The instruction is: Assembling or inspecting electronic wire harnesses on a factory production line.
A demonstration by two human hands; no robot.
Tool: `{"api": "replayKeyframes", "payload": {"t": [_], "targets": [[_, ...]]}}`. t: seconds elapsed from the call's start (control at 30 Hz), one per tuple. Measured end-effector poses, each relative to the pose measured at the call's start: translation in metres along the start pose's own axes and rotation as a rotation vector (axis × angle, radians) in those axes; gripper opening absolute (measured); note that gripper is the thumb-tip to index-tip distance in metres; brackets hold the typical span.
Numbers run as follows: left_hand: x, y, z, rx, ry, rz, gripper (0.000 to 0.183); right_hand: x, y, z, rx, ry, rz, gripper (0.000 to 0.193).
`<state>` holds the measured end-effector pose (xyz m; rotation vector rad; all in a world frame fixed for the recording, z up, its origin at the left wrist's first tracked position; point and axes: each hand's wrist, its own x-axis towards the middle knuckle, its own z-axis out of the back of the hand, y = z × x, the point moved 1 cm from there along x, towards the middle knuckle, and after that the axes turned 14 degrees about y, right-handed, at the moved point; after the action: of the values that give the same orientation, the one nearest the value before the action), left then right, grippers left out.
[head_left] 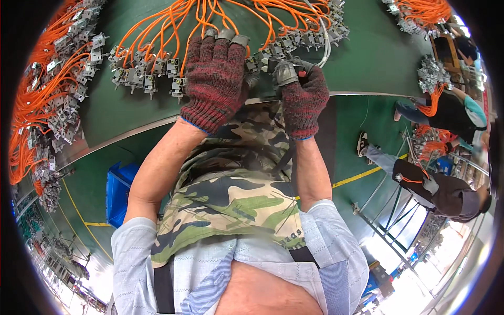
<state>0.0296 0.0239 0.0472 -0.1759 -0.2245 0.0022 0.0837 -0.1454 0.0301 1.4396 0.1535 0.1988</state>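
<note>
On the green tabletop (pixel 367 73) a row of grey connectors (pixel 137 76) fans out on orange cables (pixel 157 31). My left hand (pixel 215 84), in a dark red and black knit glove with grey-taped fingertips, lies over the row, fingers stretched forward onto the cables. Its thumb is mostly hidden beside a single connector (pixel 253 64). My right hand (pixel 304 86), gloved alike with a taped thumb, grips a small black device (pixel 270 64) with a red part. A pale cable (pixel 326 39) runs from near that hand up past the connectors. The device's tip sits close beside the single connector.
Piled orange cables with connectors (pixel 52 94) cover the left side; another bundle (pixel 420 13) lies at the far right. A blue bin (pixel 119 191) stands below the table's left edge. Two people (pixel 441 186) are at the right near metal racks (pixel 391 220), one handling an orange cable bundle.
</note>
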Motion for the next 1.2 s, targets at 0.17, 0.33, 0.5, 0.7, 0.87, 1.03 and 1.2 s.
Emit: {"api": "replayKeyframes", "payload": {"t": [0.17, 0.33, 0.5, 0.7, 0.87, 1.03, 1.2], "targets": [[0.000, -0.001, 0.000, -0.005, 0.055, -0.021, 0.068, -0.001, 0.010, -0.003, -0.172, -0.025, 0.087, 0.023], [0.001, 0.000, 0.004, 0.077, 0.107, -0.075, 0.051, 0.004, -0.007, 0.010, -0.396, 0.123, 0.168, 0.031], [0.007, -0.005, -0.002, 0.141, 0.110, -0.032, 0.055, 0.010, 0.010, 0.008, -0.293, 0.125, 0.115, 0.037], [0.022, -0.017, -0.003, 0.185, 0.126, -0.146, 0.056, 0.014, 0.019, 0.024, -0.471, 0.074, 0.150, 0.032], [0.046, -0.022, -0.024, 0.015, 0.155, -0.076, 0.054, 0.035, 0.024, 0.038, -0.597, 0.048, 0.249, 0.031], [0.031, -0.008, -0.015, -0.143, 0.120, -0.113, 0.052, 0.039, 0.000, 0.033, -0.528, 0.165, 0.275, 0.037], [0.029, -0.012, -0.004, -0.283, 0.193, -0.133, 0.055, 0.031, -0.005, 0.045, -0.509, 0.055, 0.204, 0.031]]}}
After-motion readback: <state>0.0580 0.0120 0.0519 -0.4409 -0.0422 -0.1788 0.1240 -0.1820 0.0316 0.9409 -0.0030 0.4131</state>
